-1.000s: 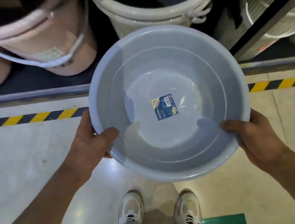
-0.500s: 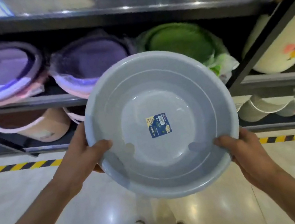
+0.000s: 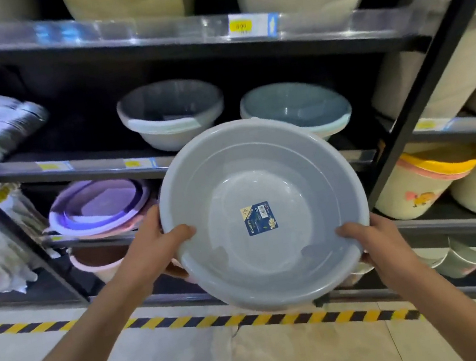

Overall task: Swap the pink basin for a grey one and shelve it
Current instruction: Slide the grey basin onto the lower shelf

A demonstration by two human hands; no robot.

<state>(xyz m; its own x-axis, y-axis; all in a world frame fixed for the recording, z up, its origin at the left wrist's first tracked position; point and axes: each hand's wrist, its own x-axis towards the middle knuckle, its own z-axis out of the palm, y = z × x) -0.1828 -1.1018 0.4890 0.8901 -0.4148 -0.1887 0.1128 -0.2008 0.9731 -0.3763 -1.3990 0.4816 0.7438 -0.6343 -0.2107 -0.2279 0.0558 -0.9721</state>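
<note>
I hold a round grey basin (image 3: 276, 174) with a blue label on its bottom, tilted so its inside faces me, in front of the shelving. My left hand (image 3: 154, 241) grips its left rim with the thumb inside. On the lower right rim my right hand (image 3: 373, 241) grips the same way. Behind the basin, on the middle shelf (image 3: 77, 168), stand a stack of grey basins (image 3: 170, 113) and a stack of blue-grey basins (image 3: 293, 106). No pink basin is clearly in view.
Purple and pink basins (image 3: 99, 206) sit on the lower shelf at left. Cream buckets with yellow rims (image 3: 423, 184) fill the bay at right, past a black upright post (image 3: 429, 72). Beige tubs stand on the top shelf. A yellow-black floor stripe (image 3: 253, 319) runs along the shelf base.
My view has swung upward from the floor to the upper shelves. Both hands have raised the grey basin up and to the right, toward the middle shelf. The grip is unchanged.
</note>
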